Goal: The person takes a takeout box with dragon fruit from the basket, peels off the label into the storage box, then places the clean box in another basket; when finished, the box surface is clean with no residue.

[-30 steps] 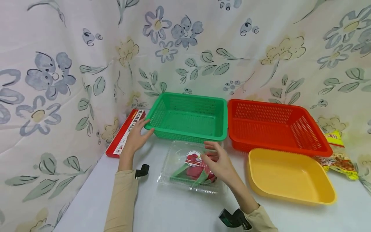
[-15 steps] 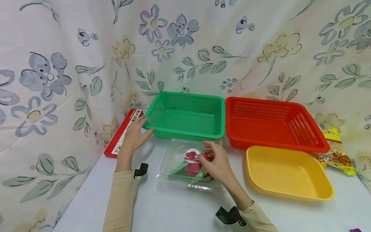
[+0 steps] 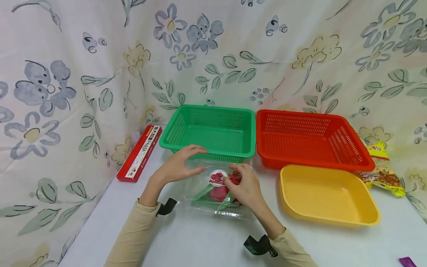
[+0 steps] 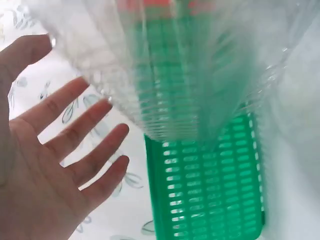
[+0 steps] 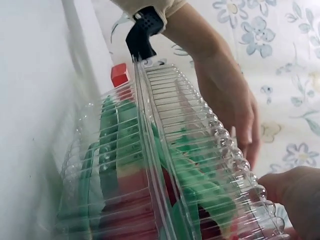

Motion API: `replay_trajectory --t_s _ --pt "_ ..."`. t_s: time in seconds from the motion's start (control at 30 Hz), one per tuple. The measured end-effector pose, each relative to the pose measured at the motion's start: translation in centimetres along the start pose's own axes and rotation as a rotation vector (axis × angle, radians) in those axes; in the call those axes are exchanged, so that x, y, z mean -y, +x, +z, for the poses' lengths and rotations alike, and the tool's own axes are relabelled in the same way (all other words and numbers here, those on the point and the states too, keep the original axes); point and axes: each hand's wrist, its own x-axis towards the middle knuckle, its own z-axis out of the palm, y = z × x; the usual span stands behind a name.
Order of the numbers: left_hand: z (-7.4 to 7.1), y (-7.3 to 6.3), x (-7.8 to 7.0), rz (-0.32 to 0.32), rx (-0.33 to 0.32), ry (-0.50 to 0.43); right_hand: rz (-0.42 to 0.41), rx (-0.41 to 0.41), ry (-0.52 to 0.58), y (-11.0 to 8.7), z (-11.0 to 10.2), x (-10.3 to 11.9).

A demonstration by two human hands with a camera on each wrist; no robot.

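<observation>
A clear plastic clamshell box (image 3: 200, 185) lies on the table, with red and green contents seen through its lid and a round red-and-white label (image 3: 218, 178) on top. Over the box's far left part, my left hand (image 3: 180, 165) hovers with fingers spread and thumb apart. The left wrist view shows its fingertips close to the box's ridged edge, with an uncurled palm. My right hand (image 3: 246, 185) is over the box's right side, fingers bent and thumb apart from them. In the right wrist view its fingertips (image 5: 295, 192) are beside the lid edge; contact is unclear.
Behind the box stand a green basket (image 3: 213, 152) and a red basket (image 3: 317, 163). A yellow tray (image 3: 327, 194) is to the right, with a yellow snack bag (image 3: 387, 180) behind it. A red pasta box (image 3: 138, 155) lies left. Something purple (image 3: 407, 261) shows at lower right.
My left hand has moved away from the green basket's left corner, rightward over the clamshell box. My right hand stays over the box's right side. The head view has shifted slightly.
</observation>
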Motion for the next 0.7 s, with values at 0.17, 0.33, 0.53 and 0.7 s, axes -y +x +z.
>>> replay_trajectory --t_s 0.17,0.33,0.53,0.7 --pt "1.0 -0.9 0.6 -0.003 0.123 -0.025 0.008 0.026 -0.026 0.0 -0.2 -0.2" --pt "1.8 -1.6 0.9 0.006 0.202 -0.024 0.015 0.026 -0.027 -0.2 -0.4 -0.3" --pt "1.3 -2.0 0.8 0.023 0.247 -0.034 -0.09 0.017 -0.126 -0.3 0.2 -0.2" --pt "0.9 -2.0 1.0 0.023 0.26 -0.021 -0.12 0.002 -0.161 -0.1 0.6 0.1"
